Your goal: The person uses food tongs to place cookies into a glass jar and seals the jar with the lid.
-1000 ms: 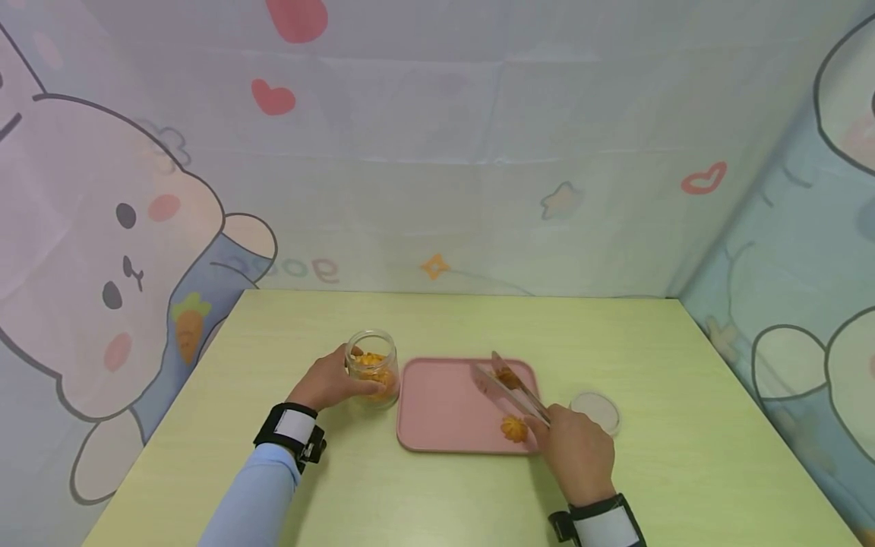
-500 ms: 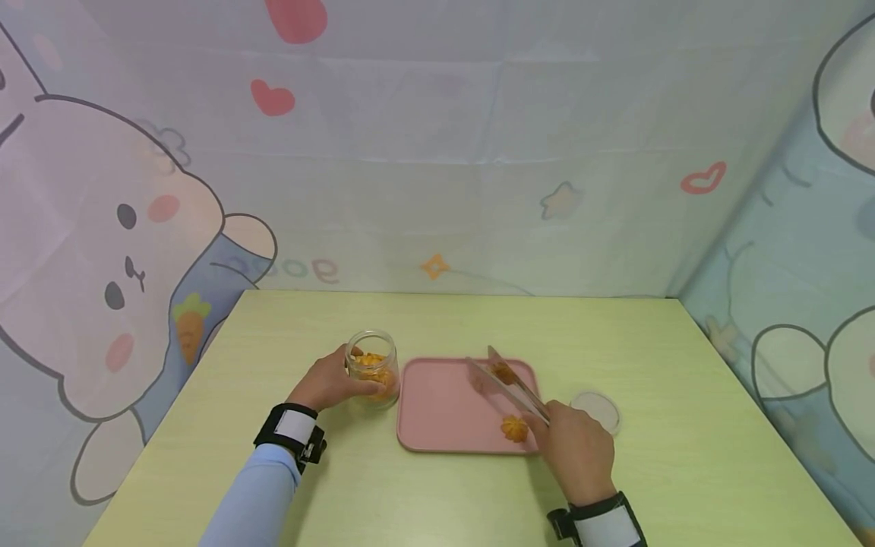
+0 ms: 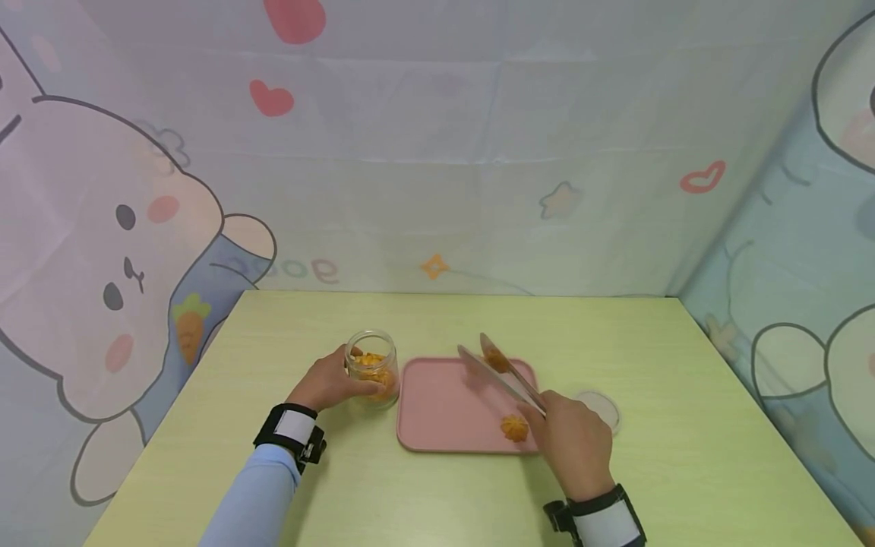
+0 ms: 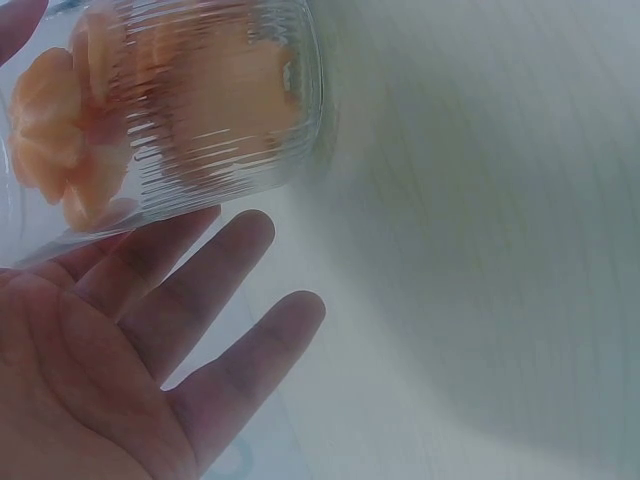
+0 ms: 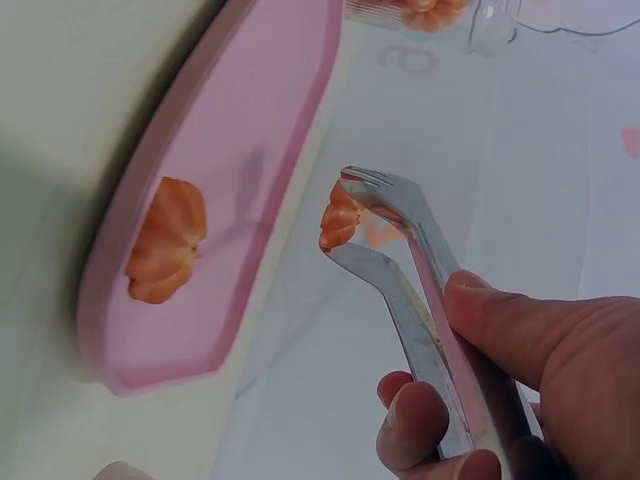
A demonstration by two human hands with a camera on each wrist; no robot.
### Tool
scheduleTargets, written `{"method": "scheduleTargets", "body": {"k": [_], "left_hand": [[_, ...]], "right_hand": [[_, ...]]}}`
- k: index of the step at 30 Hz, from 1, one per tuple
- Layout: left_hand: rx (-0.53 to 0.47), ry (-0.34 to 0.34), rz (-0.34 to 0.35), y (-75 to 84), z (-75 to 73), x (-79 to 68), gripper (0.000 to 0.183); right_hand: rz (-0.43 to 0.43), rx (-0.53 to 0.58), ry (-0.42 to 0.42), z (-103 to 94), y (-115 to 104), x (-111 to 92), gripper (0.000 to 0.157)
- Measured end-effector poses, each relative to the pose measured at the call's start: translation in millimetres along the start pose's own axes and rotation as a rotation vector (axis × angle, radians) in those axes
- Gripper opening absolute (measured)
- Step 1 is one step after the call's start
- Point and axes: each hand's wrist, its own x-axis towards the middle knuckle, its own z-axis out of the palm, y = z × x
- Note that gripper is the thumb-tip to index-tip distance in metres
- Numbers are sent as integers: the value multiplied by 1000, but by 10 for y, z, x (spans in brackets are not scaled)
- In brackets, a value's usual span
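My left hand (image 3: 330, 384) holds a clear glass jar (image 3: 388, 372) at the tray's left edge, thumb across the front. Orange flower-shaped pieces (image 4: 55, 125) lie inside the open-topped jar. In my right hand (image 3: 577, 448) are metal tongs (image 5: 410, 290), gripped between thumb and fingers. Their tips pinch one orange flower-shaped piece (image 5: 342, 215), raised over the back of the pink tray (image 3: 437, 422). Another orange piece (image 3: 514, 428) lies on the tray near its front right corner, below the tongs.
A round whitish lid (image 3: 603, 410) lies on the pale wooden table (image 3: 683, 425) right of the tray, partly hidden behind my right hand. A printed cloth backdrop (image 3: 424, 190) stands behind the table and along its sides.
The tongs, with the orange piece between their tips, have risen and shifted a little left toward the jar. My left hand and the jar have stayed in place.
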Motion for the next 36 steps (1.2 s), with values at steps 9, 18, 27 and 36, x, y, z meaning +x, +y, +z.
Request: {"method": "scheduleTargets", "body": {"k": [9, 18, 27, 36], "left_hand": [[8, -5, -12, 52, -25, -36, 86], [10, -1, -19, 49, -18, -41, 85], [9, 2, -24, 42, -10, -33, 86], [4, -4, -23, 45, -14, -36, 87]], "right_hand": [[-37, 6, 48, -92, -149, 42, 40], [-138, 10, 129, -201, -373, 127, 31], [-175, 35, 72, -281, -650, 225, 29], [-251, 26, 82, -309, -964, 278, 34]]}}
